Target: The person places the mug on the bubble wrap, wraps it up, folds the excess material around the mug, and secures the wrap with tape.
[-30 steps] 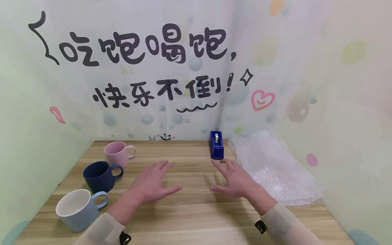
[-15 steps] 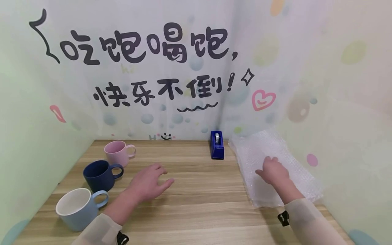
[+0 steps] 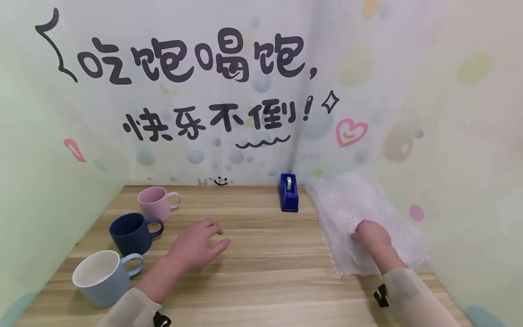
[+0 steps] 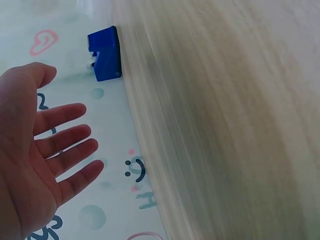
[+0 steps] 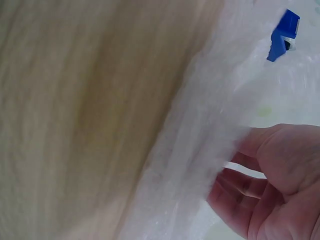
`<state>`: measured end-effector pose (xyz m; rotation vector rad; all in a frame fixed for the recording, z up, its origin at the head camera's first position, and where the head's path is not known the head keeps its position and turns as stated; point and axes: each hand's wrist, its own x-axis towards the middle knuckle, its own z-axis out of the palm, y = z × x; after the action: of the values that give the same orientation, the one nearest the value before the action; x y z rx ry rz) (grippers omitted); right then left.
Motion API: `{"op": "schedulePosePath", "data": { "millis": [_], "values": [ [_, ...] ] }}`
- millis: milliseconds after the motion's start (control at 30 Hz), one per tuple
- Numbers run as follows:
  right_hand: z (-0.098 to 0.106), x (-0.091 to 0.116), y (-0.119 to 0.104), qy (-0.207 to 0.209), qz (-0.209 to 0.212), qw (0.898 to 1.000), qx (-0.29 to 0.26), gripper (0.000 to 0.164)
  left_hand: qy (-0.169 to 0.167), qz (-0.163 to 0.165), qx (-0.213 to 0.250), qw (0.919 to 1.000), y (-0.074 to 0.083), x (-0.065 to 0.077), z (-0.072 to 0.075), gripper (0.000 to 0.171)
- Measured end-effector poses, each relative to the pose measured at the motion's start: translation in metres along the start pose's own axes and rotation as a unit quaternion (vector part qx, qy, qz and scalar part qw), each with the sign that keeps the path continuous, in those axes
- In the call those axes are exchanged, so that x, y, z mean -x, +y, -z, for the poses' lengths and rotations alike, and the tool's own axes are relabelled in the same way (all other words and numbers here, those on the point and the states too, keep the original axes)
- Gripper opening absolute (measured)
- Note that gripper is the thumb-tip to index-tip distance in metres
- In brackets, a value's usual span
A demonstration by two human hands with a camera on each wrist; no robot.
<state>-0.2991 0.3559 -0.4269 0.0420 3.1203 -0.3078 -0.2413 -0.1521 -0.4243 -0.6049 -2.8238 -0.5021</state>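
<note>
A stack of clear bubble wrap [image 3: 347, 204] lies at the right of the table. My right hand [image 3: 372, 238] pinches its upper layer; in the right wrist view the bubble wrap [image 5: 185, 150] bends up between thumb and curled fingers, its gripped edge partly hidden. Over the middle-left of the table hovers my left hand [image 3: 198, 245], fingers relaxed and holding nothing. Nearest to that hand are a navy mug [image 3: 131, 234] and a pink mug [image 3: 155, 203]. A light blue mug [image 3: 104, 284] stands closer, beside the left forearm.
At the back of the wooden table [image 3: 261, 272] stands a blue tape dispenser [image 3: 289, 195], left of the bubble wrap. Behind it rises a patterned wall [image 3: 220, 154] with black lettering; side walls border the table left and right.
My right hand has moved right from in front of the tape dispenser onto the bubble wrap and taken hold of its top layer. The left hand has drawn slightly back, fingers more relaxed.
</note>
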Motion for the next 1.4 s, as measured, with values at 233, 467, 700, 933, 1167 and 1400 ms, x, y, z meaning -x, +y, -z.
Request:
{"op": "schedulePosePath", "data": {
  "millis": [233,467,700,933,1167,1400],
  "values": [
    [-0.002,0.000,-0.003,0.015,-0.025,0.999,-0.016,0.020,-0.005,0.010,0.005,0.9999,-0.003,0.003,0.000,0.036],
    [0.014,0.014,-0.017,0.098,-0.059,0.992,-0.045,0.029,-0.012,0.028,0.017,0.9994,-0.004,0.003,0.005,0.036],
    [0.029,0.034,-0.053,0.205,0.030,0.975,-0.077,0.036,-0.004,0.047,0.029,0.9985,-0.004,0.002,0.012,0.035],
    [0.018,0.045,-0.087,0.279,0.128,0.949,-0.071,0.020,0.002,0.041,0.026,0.9988,-0.006,0.003,0.012,0.035],
    [-0.003,0.045,-0.109,0.295,0.231,0.927,-0.033,0.015,0.011,0.040,0.034,0.9986,-0.009,0.004,0.015,0.036],
    [-0.019,0.044,-0.124,0.320,0.338,0.885,0.010,0.021,0.070,0.025,0.074,0.9945,-0.010,0.003,0.015,0.057]
  ]
}}
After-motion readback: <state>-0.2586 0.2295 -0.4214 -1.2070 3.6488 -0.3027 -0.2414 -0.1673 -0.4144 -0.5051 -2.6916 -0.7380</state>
